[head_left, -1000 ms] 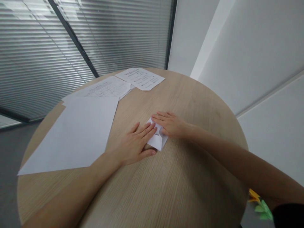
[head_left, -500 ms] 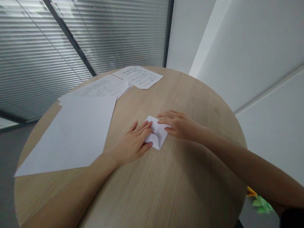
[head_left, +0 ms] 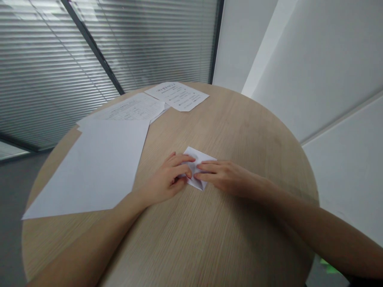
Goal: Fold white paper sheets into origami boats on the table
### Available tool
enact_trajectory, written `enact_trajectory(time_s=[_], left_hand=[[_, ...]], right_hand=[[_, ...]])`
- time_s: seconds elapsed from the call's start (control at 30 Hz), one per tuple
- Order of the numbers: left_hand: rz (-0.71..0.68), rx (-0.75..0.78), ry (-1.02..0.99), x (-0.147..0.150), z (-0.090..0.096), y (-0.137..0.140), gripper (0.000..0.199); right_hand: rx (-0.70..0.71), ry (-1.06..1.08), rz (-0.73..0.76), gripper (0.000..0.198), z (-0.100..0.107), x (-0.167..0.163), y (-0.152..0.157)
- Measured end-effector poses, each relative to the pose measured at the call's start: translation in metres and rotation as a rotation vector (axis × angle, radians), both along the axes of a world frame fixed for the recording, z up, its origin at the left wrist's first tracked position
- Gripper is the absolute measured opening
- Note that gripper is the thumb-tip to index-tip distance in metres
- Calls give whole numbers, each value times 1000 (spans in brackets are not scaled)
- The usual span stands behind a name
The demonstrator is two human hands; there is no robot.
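A small folded square of white paper (head_left: 200, 154) lies on the round wooden table in front of me, one corner pointing towards me. On its left side rests my left hand (head_left: 168, 178), with bent fingers held apart and the fingertips over the paper. My right hand (head_left: 225, 173) reaches in from the right, its fingers stretched out across the folds. Parts of the paper's middle are hidden under both hands. Neither hand grips it.
Left of my hands lies a large blank white sheet (head_left: 101, 167). Beyond it are printed papers (head_left: 131, 107) and another printed sheet (head_left: 178, 96) near the far edge of the wooden table (head_left: 245, 131). Window blinds (head_left: 164, 40) and a white wall (head_left: 329, 52) stand behind.
My right hand has moved down and towards the paper's middle, its fingers now flat on it. My left fingers have bent and drawn back slightly. The raised flap has flattened.
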State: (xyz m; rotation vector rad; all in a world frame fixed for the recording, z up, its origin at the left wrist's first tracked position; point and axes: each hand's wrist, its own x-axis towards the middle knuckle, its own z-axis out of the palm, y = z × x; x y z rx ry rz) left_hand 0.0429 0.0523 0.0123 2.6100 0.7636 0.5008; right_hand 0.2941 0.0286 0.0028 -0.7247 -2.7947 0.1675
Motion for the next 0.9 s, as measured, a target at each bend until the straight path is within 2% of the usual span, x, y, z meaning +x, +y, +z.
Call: enact_trajectory(time_s=[0.27,0.47,0.67,0.77,0.9], left_hand=[[-21,-64,-81,-2,1,2,16],[8,-98,-47,2,0,1,12],[20,-100,-57,1,-2,1,14],[40,-71,-14,3,-3,0,12],[95,56,42,7,-8,-3,13]], right_hand=[[73,-90,38,36,3,-2,-6],[48,-121,85,35,11,1,-9],[11,-153,-14,44,15,-5,-20],[-46,-101,-33,45,12,-4,-19],[-248,97,8,42,10,8,-9]])
